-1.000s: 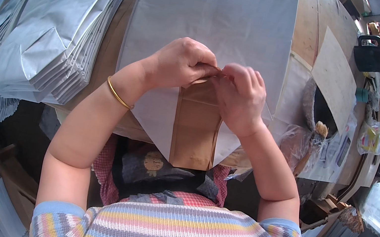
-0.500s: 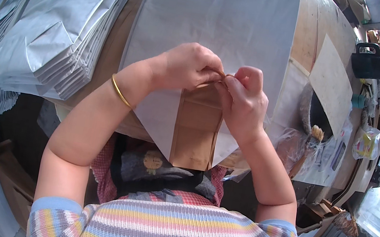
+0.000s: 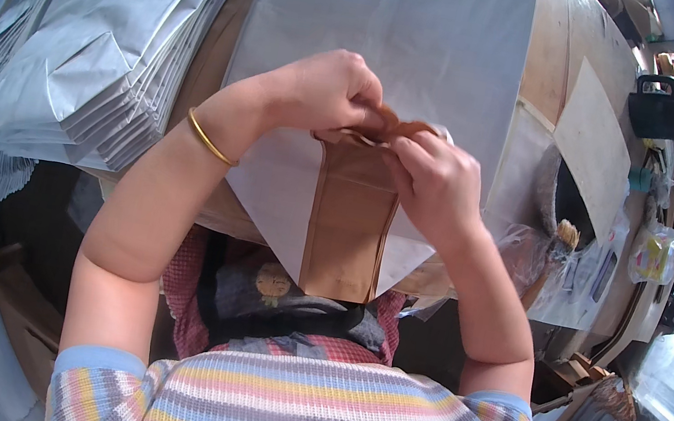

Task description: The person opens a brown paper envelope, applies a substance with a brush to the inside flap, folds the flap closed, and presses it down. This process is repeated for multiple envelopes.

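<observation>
In front of me lies a large white paper bag [image 3: 385, 31], its near end narrowing to a folded point. On that end rests a strip of brown kraft paper [image 3: 347, 239], its long creased edges running toward my body. My left hand [image 3: 329, 98] pinches the far end of the brown paper at its left corner. At the right corner my right hand [image 3: 441, 174] grips the same end between thumb and fingers. Between the two hands the paper's edge is crumpled and spread apart in wavy folds. The fingertips are partly hidden by the paper.
Several folded white paper bags [image 3: 104, 56] are stacked at the left. On the right are a pale flat sheet [image 3: 593, 146], a bristle brush [image 3: 566, 236], a dark box with a handle [image 3: 659, 108] and a clear plastic bag [image 3: 655, 255]. The table's near edge faces my apron.
Both hands have moved slightly apart. The far end of the brown paper, pinched together before, now spreads open between them with its folds showing.
</observation>
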The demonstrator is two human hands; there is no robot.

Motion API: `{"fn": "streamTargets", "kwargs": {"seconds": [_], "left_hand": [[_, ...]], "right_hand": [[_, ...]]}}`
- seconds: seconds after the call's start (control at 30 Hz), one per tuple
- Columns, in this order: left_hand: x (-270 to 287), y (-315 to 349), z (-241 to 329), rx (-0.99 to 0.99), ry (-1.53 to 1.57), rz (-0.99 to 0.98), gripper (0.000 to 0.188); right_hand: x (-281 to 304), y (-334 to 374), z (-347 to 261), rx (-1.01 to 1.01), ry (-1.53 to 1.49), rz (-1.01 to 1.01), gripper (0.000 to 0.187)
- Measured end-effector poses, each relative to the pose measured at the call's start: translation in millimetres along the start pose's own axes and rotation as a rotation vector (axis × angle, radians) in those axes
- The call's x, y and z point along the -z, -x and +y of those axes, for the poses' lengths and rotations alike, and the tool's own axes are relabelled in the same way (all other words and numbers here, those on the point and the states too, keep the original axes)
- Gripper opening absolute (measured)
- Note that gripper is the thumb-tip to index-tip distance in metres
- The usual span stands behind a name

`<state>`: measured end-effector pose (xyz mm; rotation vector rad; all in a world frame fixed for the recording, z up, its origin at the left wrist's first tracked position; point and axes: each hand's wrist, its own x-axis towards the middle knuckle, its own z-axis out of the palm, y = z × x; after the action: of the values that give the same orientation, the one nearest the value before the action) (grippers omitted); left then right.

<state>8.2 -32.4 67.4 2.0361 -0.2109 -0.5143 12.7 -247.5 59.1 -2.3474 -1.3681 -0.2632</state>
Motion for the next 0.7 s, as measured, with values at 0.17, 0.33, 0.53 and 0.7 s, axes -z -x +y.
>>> {"fn": "streamTargets", "kwargs": {"seconds": [0.17, 0.33, 0.53, 0.7], "left_hand": [[-4.3, -21.1, -19.7, -0.021, -0.230, 0.278, 0.020], [-16.7, -31.3, -33.4, 0.082, -0.353, 0.393, 0.020], [-33.1, -5.5, -1.8, -0.363, -1.320, 0.861, 0.018], [-98.4, 44.3, 28.7, 0.040, -1.086, -0.204, 0.019]], "right_hand": [[7.1, 13.0, -11.8, 0.196, 0.163, -0.260, 0.019], [8.8, 39.5, -35.1, 0.162, 0.239, -0.591, 0.047], [38.4, 20.8, -30.1, -0.073, 0.385, -0.878, 0.057], [37.1, -25.9, -22.6, -0.094, 0.294, -1.232, 0.045]]}}
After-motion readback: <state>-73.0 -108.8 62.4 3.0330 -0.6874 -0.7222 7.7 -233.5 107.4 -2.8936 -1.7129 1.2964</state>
